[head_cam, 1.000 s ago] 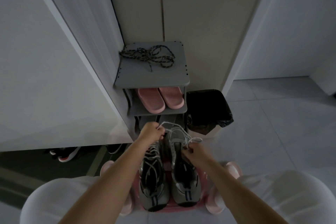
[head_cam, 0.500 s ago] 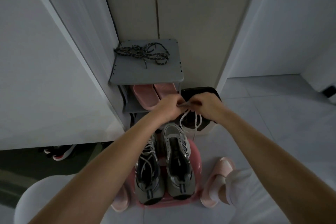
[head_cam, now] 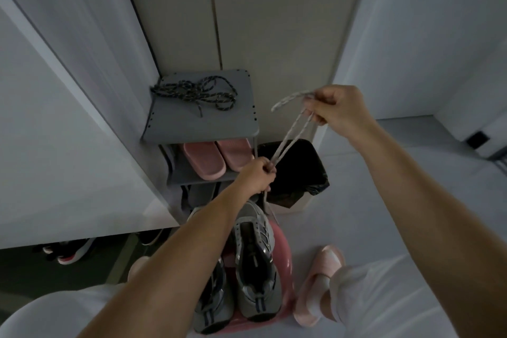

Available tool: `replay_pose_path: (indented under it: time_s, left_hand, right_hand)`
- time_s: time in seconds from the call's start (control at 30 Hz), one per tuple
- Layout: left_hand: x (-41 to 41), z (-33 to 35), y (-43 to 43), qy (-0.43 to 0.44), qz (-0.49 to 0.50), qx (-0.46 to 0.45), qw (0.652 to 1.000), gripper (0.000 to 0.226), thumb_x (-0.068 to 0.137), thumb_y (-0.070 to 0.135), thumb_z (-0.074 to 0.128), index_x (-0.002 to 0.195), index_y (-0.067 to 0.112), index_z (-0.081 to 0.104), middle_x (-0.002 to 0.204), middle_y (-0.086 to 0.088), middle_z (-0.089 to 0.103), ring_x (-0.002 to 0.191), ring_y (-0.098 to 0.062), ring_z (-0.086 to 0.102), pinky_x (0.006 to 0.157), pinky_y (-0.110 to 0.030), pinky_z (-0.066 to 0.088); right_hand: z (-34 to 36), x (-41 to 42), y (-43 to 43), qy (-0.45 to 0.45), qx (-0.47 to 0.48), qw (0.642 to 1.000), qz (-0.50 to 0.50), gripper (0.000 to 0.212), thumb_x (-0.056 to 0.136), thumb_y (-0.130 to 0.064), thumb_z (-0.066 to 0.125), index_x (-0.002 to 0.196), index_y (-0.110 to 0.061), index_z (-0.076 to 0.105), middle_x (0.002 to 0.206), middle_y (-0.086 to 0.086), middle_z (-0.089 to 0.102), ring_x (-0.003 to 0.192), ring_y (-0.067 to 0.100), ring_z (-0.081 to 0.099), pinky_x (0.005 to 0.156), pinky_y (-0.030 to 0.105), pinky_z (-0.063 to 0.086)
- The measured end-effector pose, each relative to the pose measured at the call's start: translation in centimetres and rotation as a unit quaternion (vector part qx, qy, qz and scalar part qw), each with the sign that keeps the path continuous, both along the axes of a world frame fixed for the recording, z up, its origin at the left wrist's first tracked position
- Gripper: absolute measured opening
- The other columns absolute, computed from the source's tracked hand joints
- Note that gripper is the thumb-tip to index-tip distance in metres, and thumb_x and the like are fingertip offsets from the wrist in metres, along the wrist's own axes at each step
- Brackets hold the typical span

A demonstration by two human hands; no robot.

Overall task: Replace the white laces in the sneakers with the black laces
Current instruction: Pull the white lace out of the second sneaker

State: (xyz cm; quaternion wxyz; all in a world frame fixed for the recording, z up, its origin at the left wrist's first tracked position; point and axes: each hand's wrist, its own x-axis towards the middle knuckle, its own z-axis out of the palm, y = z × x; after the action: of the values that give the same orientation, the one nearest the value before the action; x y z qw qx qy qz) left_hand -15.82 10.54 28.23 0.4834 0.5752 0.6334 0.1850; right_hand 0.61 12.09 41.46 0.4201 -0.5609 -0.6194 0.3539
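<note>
Nearest the person, 2 grey sneakers stand side by side on a pink stool (head_cam: 284, 252). The right sneaker (head_cam: 255, 263) shows bare-looking eyelet rows beside its dark tongue, so its white lace seems to be out or nearly out. The left sneaker (head_cam: 210, 310) lies mostly under the left forearm, and whether it is laced cannot be told.

Above the toes, the left hand (head_cam: 258, 175) is curled in a fist around the white lace (head_cam: 288, 137). 1 strand hangs from it down toward the right sneaker's toe. From that fist, 2 strands run taut up to the right hand (head_cam: 340, 114), which pinches them in curled fingers, with a loose end arching out past its fingertips.

Farther off, the black laces (head_cam: 192, 94) lie in an untouched tangle on top of the grey shoe rack (head_cam: 203, 126). Judging by this, 1 white lace is coming free at most, and all threading of the black laces is left to do.
</note>
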Motion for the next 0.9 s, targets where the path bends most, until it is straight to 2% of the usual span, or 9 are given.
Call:
replay_pose_path:
  time_s: [0.1, 0.2, 0.27, 0.33, 0.4, 0.53, 0.7, 0.83, 0.9]
  left_hand:
    - [0.2, 0.4, 0.4, -0.109, 0.099, 0.024, 0.989, 0.026, 0.095, 0.002, 0.048, 0.111, 0.018, 0.037, 0.068, -0.004, 0.059, 0.044, -0.01, 0.052, 0.04, -0.016, 0.041]
    - [0.9, 2.8, 1.4, -0.169, 0.114, 0.065, 0.977, 0.014, 0.093, 0.001, 0.051, 0.1, 0.012, 0.046, 0.069, -0.004, 0.06, 0.04, -0.001, 0.053, 0.045, -0.017, 0.045]
    - [1.6, 4.7, 2.5, -0.163, 0.093, 0.111, 0.976, 0.014, 0.092, 0.002, 0.052, 0.084, 0.013, 0.051, 0.067, -0.004, 0.058, 0.04, 0.001, 0.054, 0.044, -0.015, 0.045]
    - [2.4, 6.4, 3.3, -0.159, 0.054, 0.135, 0.977, 0.014, 0.091, 0.006, 0.056, 0.082, 0.016, 0.054, 0.068, -0.002, 0.059, 0.048, -0.003, 0.058, 0.049, -0.016, 0.05]
    - [3.0, 7.7, 3.6, -0.168, 0.015, 0.123, 0.978, 0.01, 0.09, 0.007, 0.057, 0.085, 0.015, 0.056, 0.067, -0.001, 0.06, 0.048, -0.003, 0.059, 0.054, -0.019, 0.053]
    - [3.1, 9.1, 4.0, -0.185, -0.008, 0.1, 0.978, 0.014, 0.09, 0.003, 0.055, 0.084, 0.016, 0.056, 0.067, -0.003, 0.059, 0.049, -0.001, 0.059, 0.06, -0.021, 0.053]
    - [2.0, 9.3, 4.8, -0.156, 0.027, 0.124, 0.98, 0.029, 0.088, 0.004, 0.057, 0.117, 0.008, 0.054, 0.101, -0.011, 0.061, 0.076, -0.019, 0.062, 0.074, -0.031, 0.053]
    - [0.3, 7.2, 3.3, -0.103, 0.05, 0.093, 0.989, 0.043, 0.092, 0.013, 0.056, 0.132, 0.013, 0.043, 0.091, -0.003, 0.061, 0.077, -0.016, 0.06, 0.068, -0.028, 0.049]
    - [-0.9, 5.7, 2.2, -0.077, 0.049, 0.069, 0.993, 0.041, 0.092, 0.016, 0.056, 0.132, 0.012, 0.044, 0.09, 0.0, 0.061, 0.078, -0.015, 0.061, 0.066, -0.027, 0.048]
  right_hand:
    - [-0.5, 1.8, 0.6, -0.014, 0.027, 0.998, -0.052, 0.024, 0.088, -0.015, 0.064, 0.066, -0.023, 0.063, 0.05, -0.01, 0.063, 0.045, -0.001, 0.054, 0.053, 0.018, 0.048]
    - [-1.6, 2.4, 0.5, -0.129, -0.009, 0.991, -0.037, 0.018, 0.086, -0.02, 0.064, 0.068, -0.017, 0.063, 0.06, 0.002, 0.063, 0.057, 0.016, 0.057, 0.062, 0.035, 0.05]
    - [-3.1, 1.7, -0.1, -0.256, -0.074, 0.964, 0.015, 0.012, 0.086, -0.02, 0.063, 0.078, -0.011, 0.066, 0.072, 0.008, 0.064, 0.067, 0.021, 0.059, 0.06, 0.028, 0.045]
    - [-4.5, 0.3, -0.6, -0.301, -0.11, 0.947, 0.026, 0.011, 0.084, -0.016, 0.063, 0.091, -0.009, 0.067, 0.081, 0.009, 0.065, 0.074, 0.023, 0.06, 0.06, 0.027, 0.042]
    - [-5.4, -0.8, -0.7, -0.209, -0.157, 0.965, 0.008, 0.006, 0.081, -0.007, 0.062, 0.086, -0.011, 0.063, 0.072, 0.007, 0.063, 0.067, 0.022, 0.06, 0.063, 0.035, 0.05]
    - [-5.8, -0.9, -0.5, -0.061, -0.179, 0.982, 0.001, 0.017, 0.083, 0.003, 0.057, 0.074, -0.01, 0.063, 0.065, 0.007, 0.063, 0.053, 0.012, 0.052, 0.054, 0.022, 0.048]
    - [-6.4, 0.4, 2.5, -0.072, -0.147, 0.983, -0.079, 0.013, 0.083, -0.005, 0.055, 0.08, -0.01, 0.067, 0.066, 0.006, 0.063, 0.058, 0.021, 0.054, 0.06, 0.033, 0.047]
    - [-8.0, 0.7, 4.3, -0.167, -0.145, 0.971, -0.092, 0.014, 0.085, -0.012, 0.057, 0.074, -0.019, 0.06, 0.064, 0.0, 0.058, 0.063, 0.019, 0.056, 0.049, 0.018, 0.043]
    - [-9.3, 0.7, 5.2, -0.165, -0.166, 0.967, -0.098, 0.007, 0.085, -0.013, 0.057, 0.084, -0.013, 0.064, 0.072, 0.006, 0.064, 0.068, 0.023, 0.062, 0.058, 0.023, 0.052]
